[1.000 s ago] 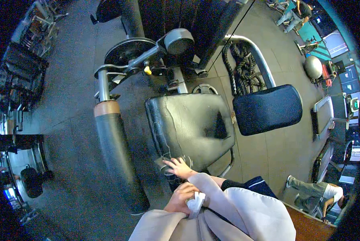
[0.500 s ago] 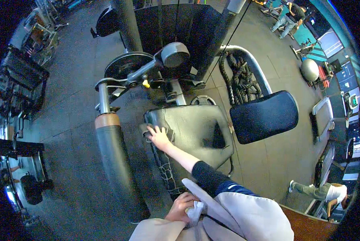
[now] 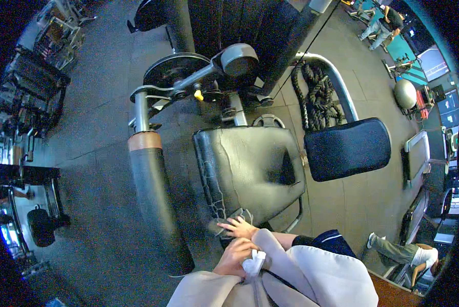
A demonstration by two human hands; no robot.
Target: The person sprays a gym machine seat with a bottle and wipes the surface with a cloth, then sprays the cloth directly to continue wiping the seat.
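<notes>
My right hand (image 3: 239,227) presses a dark grey cloth (image 3: 220,225) onto the near edge of a black padded seat (image 3: 250,153), its fingers spread over it. The seat's left side has cracked, peeling vinyl. Close to my body, my left hand (image 3: 234,257) is wrapped around what looks like a spray bottle with a white trigger head (image 3: 254,263); my sleeve and clothing hide most of it. The two hands nearly touch each other.
A padded roller (image 3: 155,194) stands left of the seat, under a metal lever arm (image 3: 199,77). Another black pad (image 3: 347,149) is on the right, with a coiled battle rope (image 3: 319,100) behind it. Two people are farther off at the right.
My right hand has drawn the cloth from the seat's far left corner along its left side to the near edge. My left hand stays by my body, and the view has shifted slightly.
</notes>
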